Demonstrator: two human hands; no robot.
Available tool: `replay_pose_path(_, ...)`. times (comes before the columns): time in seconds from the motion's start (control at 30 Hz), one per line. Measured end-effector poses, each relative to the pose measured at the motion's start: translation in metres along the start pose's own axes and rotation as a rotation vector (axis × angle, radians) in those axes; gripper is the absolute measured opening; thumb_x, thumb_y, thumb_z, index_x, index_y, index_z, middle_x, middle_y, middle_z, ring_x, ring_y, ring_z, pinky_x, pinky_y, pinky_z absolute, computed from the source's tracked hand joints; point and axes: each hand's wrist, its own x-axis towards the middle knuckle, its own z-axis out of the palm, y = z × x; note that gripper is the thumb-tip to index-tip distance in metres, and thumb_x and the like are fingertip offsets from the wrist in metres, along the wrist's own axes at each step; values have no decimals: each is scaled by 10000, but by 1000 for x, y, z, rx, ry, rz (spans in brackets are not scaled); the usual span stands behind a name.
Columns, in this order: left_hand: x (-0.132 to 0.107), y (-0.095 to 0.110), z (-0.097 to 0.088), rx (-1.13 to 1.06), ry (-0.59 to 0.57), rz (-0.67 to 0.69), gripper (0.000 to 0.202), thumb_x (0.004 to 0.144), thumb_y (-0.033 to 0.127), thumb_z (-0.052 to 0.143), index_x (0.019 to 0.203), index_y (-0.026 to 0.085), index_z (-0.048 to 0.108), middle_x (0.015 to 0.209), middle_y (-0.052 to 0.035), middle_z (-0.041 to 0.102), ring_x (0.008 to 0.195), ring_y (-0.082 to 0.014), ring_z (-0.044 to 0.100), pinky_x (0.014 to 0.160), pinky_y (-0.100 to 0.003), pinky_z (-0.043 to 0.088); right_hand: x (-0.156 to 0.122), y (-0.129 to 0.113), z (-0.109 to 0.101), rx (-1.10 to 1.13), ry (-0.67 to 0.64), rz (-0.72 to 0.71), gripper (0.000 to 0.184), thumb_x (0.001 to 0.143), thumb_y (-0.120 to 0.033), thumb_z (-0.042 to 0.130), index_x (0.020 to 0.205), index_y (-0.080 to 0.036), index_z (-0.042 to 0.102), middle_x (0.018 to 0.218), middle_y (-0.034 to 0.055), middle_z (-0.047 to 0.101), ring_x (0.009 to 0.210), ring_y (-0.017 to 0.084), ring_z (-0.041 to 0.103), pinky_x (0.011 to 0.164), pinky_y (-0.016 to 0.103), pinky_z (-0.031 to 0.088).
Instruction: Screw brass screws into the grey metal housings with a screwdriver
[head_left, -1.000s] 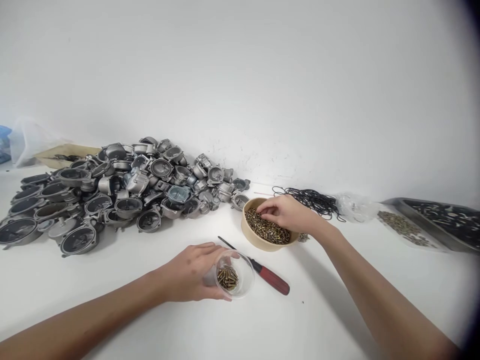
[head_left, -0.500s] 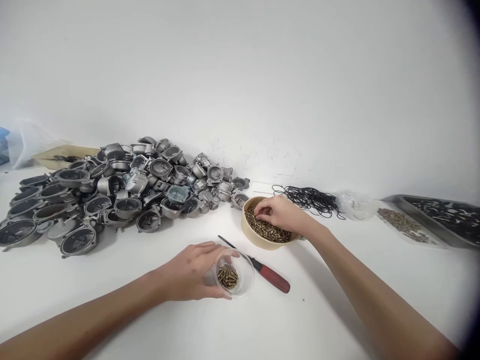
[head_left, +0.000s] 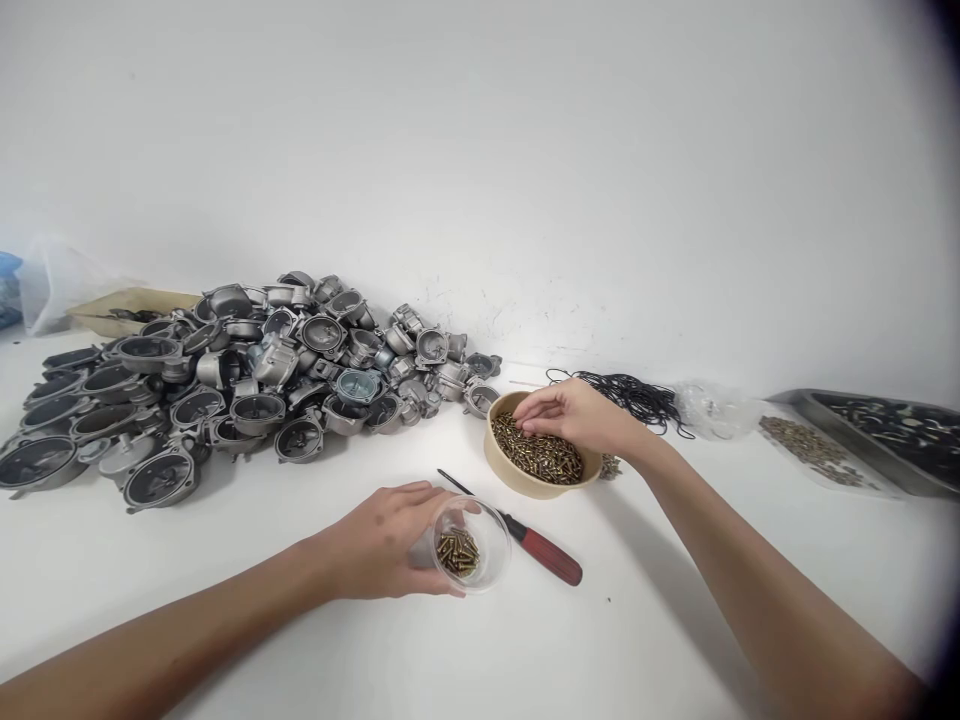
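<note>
My left hand (head_left: 394, 540) is wrapped around a clear plastic cup (head_left: 491, 550) with its mouth tipped toward me. A small heap of brass-coloured screws (head_left: 457, 552) lies in the cup. Over the beige bowl (head_left: 517, 480), my right hand (head_left: 581, 412) dips its fingertips to the many similar screws (head_left: 540, 452) inside. Those fingers are bent and close together; what they pinch, if anything, is hidden. Just behind and right of the cup lies a screwdriver (head_left: 551, 556) with a red and black handle, its shaft pointing to the back left.
Grey metal housings (head_left: 255, 410) are piled along the left. Behind the bowl lies a tangle of black rings or cord (head_left: 637, 397), beside a clear plastic bag (head_left: 712, 410). Small brownish parts (head_left: 810, 450) and a metal tray (head_left: 814, 405) of black pieces sit at the right. A white wall rises behind.
My right hand has shifted slightly right in the bowl, and its fingers have straightened a little. My left hand and the cup stay almost where they were.
</note>
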Motion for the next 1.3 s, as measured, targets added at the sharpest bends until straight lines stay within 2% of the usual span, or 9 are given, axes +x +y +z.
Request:
replay_pose_path(0.33, -1, -3, 2, 7, 5, 15, 671, 862, 488, 777, 1416, 262, 474, 1290, -54, 683, 1147, -241, 654, 1059, -381, 488, -3, -6, -6, 33, -37, -20, 211, 764, -254, 752, 965, -190, 761, 954, 67, 783, 931, 222, 745, 878, 367, 625)
replay_pose_path(0.67, 0, -2, 1, 9, -5, -4, 677, 848, 443, 805, 1410, 267, 472, 1277, -28, 684, 1127, -227, 643, 1035, -353, 477, -10, -13, -12, 112, -79, -52, 327, 711, -330, 846, 1001, -195, 777, 959, 70, 773, 922, 226, 733, 887, 400, 602)
replay_pose_path(0.8, 0, -1, 1, 4, -11, 0, 662, 841, 421, 816, 1392, 273, 479, 1230, -14, 695, 1102, -220, 646, 1028, -351, 480, -19, -33, -2, 201, -107, -118, 296, 708, -334, 866, 964, -212, 784, 920, 52, 771, 892, 205, 733, 853, 364, 601)
replay_pose_path(0.93, 0, -3, 3, 29, 16, 42, 622, 868, 427, 784, 1381, 248, 481, 1199, -44, 700, 1072, -224, 654, 984, -350, 503, -36, -65, 17, 301, -237, -204, 201, 774, -315, 822, 942, -212, 782, 911, 47, 766, 843, 188, 735, 774, 324, 610)
replay_pose_path(1.03, 0, -3, 5, 62, 41, 99, 471, 905, 416, 735, 1278, 218, 528, 1123, -52, 706, 991, -213, 667, 930, -340, 524, -46, -82, 31, 239, -324, -270, 163, 838, -295, 764, 979, -216, 782, 933, 41, 774, 849, 179, 739, 767, 301, 606)
replay_pose_path(1.1, 1, -4, 6, 84, 46, 116, 366, 930, 445, 692, 1165, 195, 564, 1029, -51, 700, 908, -205, 663, 868, -335, 537, -51, -87, 38, 151, -327, -299, 125, 881, -279, 722, 982, -239, 783, 922, 21, 782, 841, 162, 737, 815, 294, 592)
replay_pose_path(1.2, 1, -4, 6, 92, 61, 147, 376, 951, 522, 636, 1100, 180, 584, 965, -58, 683, 855, -204, 656, 814, -331, 549, -54, -89, 44, 81, -318, -323, 116, 927, -259, 675, 977, -263, 780, 693, -29, 744, 725, 137, 721, 889, 305, 568)
replay_pose_path(1.23, 1, -4, 6, 87, 61, 156, 395, 956, 534, 624, 1127, 180, 586, 984, -67, 688, 875, -210, 663, 824, -335, 555, -54, -89, 45, 83, -324, -329, 122, 934, -253, 666, 979, -262, 779, 612, -44, 709, 682, 132, 708, 883, 303, 567)
replay_pose_path(1.3, 1, -3, 5, 69, 54, 168, 444, 962, 540, 618, 1225, 185, 571, 1077, -91, 701, 963, -229, 681, 885, -354, 563, -53, -89, 44, 93, -318, -355, 127, 927, -238, 666, 978, -251, 781, 591, -47, 694, 657, 126, 692, 788, 272, 567)
